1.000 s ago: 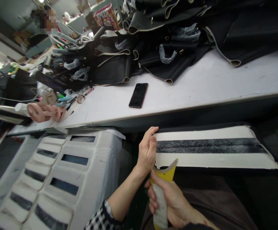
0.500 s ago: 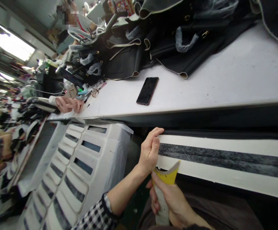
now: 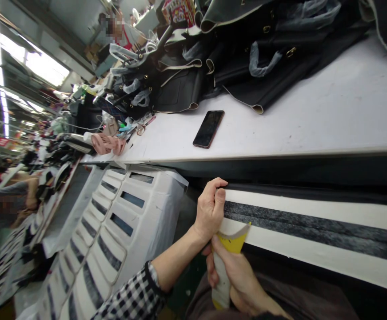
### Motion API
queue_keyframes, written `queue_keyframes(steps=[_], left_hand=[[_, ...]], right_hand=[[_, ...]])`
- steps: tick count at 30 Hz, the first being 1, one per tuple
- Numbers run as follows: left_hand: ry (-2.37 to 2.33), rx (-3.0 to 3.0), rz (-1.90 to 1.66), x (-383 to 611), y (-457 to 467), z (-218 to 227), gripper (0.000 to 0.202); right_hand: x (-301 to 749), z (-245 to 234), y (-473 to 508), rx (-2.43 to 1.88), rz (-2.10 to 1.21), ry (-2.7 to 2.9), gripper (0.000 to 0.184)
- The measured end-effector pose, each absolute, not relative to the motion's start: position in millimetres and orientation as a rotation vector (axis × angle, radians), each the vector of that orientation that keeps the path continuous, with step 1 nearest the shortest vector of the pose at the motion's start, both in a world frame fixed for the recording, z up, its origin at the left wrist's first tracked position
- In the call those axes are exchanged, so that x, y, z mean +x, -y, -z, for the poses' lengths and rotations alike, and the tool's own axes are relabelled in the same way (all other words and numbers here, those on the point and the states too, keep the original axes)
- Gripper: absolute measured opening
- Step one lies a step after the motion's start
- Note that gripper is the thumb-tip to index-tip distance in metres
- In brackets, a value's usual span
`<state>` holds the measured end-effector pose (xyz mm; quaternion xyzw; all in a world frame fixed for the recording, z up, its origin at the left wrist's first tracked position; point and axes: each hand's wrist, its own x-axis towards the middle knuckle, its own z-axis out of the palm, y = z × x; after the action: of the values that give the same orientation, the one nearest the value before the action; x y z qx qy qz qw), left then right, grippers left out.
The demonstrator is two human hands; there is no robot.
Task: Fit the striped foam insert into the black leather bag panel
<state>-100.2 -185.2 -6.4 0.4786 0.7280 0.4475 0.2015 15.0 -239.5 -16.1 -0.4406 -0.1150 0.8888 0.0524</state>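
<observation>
My left hand (image 3: pixel 209 209) is closed on the left end of a long cream strip with a dark grey band down its middle (image 3: pixel 313 226), held below the table's front edge. Just under it, my right hand (image 3: pixel 236 280) grips a yellow-bladed scraper with a white wrapped handle (image 3: pixel 225 266). The scraper's curved yellow tip touches the strip's lower left corner beside my left hand. A checked sleeve covers my left forearm.
A white worktable (image 3: pixel 313 120) carries a black phone (image 3: pixel 208 129), a pile of black bag parts (image 3: pixel 233 58), scissors and a pink fan (image 3: pixel 106 143). A white rack laid with several more strips (image 3: pixel 113 226) stands at lower left. Other people work far back.
The view has swung left and tilted, showing more of the workshop. Both hands keep their hold on the strip and the scraper, with the scraper's tip still at the strip's corner.
</observation>
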Motion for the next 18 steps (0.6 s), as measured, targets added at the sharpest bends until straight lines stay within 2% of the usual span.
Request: queue_keyframes(steps=[7,11,14,18], left_hand=[[-2.247,1.719,-0.993,-89.4,186.5,-0.2,0.028],[-2.194,1.885,-0.925,-85.1,188.9,-5.8,0.035],[-2.143,1.763,-1.042,-88.4,185.7,-4.7,0.034],[-1.841,1.167,-1.450,-102.0,183.0,5.3,0.040]], right_hand=[[26.9,20.0,255.5,-1.140,-2.622,0.342,0.055],[39.7,29.5,264.5,-1.123,-2.690,0.519,0.064],[49.9,23.8,259.7,-1.148,-2.683,0.817,0.066],[69.1,-16.0,231.5,-1.179,-2.543,1.143,0.062]])
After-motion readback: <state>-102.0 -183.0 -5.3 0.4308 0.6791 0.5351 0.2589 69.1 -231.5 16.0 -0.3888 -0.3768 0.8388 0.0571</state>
